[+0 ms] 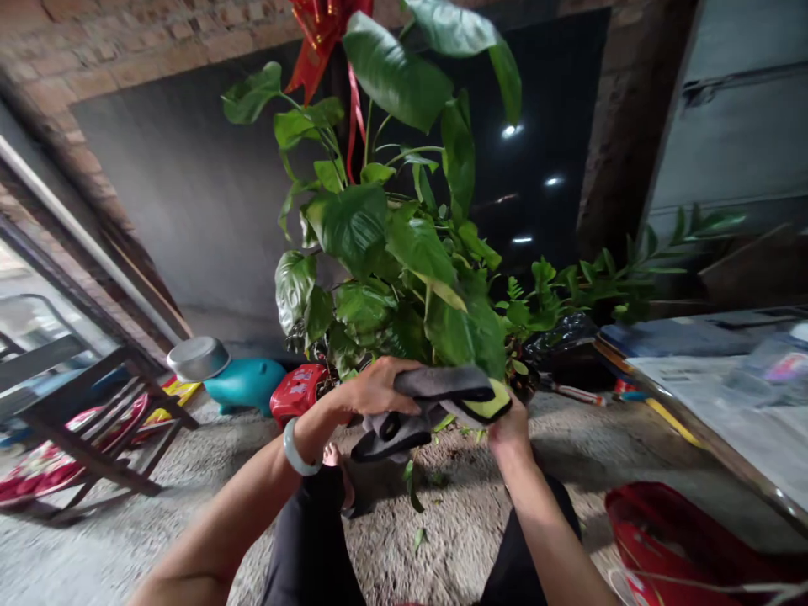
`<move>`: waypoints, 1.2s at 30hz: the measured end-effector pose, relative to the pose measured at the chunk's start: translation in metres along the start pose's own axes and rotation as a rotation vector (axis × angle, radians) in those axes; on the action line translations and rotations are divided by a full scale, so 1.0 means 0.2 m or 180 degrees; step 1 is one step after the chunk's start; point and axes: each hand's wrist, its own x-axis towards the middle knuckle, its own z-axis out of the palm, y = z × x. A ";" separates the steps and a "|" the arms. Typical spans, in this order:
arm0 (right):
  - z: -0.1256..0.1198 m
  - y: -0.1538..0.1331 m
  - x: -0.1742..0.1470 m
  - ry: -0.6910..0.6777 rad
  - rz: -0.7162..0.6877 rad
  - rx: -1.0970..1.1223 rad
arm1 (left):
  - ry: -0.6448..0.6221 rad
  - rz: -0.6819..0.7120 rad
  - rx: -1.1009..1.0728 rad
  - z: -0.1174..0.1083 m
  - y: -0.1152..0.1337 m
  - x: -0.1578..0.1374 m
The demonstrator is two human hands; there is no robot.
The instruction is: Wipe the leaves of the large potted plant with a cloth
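A grey cloth (445, 383) with black edging and a yellow-green patch is bunched up between my two hands. My left hand (380, 387) grips its left part, fingers curled over the folds, and a pale bangle (296, 450) circles that wrist. At the cloth's right end my right hand (510, 427) is closed on the yellow-green corner; its fingertips are partly hidden. Just beyond the cloth stands a large leafy potted plant (359, 227) with broad green leaves and a red bow (319, 42) at the top. Its red pot (296, 391) shows in part behind my left forearm.
To the left are a wooden chair (82, 421), a teal stool-like object (246, 383) and a metal bowl (199, 358). On the right stand a paper-covered table (707, 396) and a red bag or bucket (669, 539). Fallen leaves (420, 537) lie on the rough floor.
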 end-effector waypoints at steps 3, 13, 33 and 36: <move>0.03 0.01 -0.03 0.0186 0.0306 0.0009 | 0.0970 0.0315 -0.0137 -0.08 0.08 0.01; -0.05 -0.06 -0.03 0.0256 0.0244 -0.0047 | 0.0160 0.0146 -0.0458 0.16 -0.17 -0.13; -0.04 -0.10 0.02 0.0214 0.0296 -0.0441 | 0.0683 0.0124 -0.0960 0.19 -0.42 -0.28; -0.06 -0.12 0.06 0.0216 0.0250 -0.0445 | 0.1009 0.0462 -0.1203 -0.05 -0.23 -0.30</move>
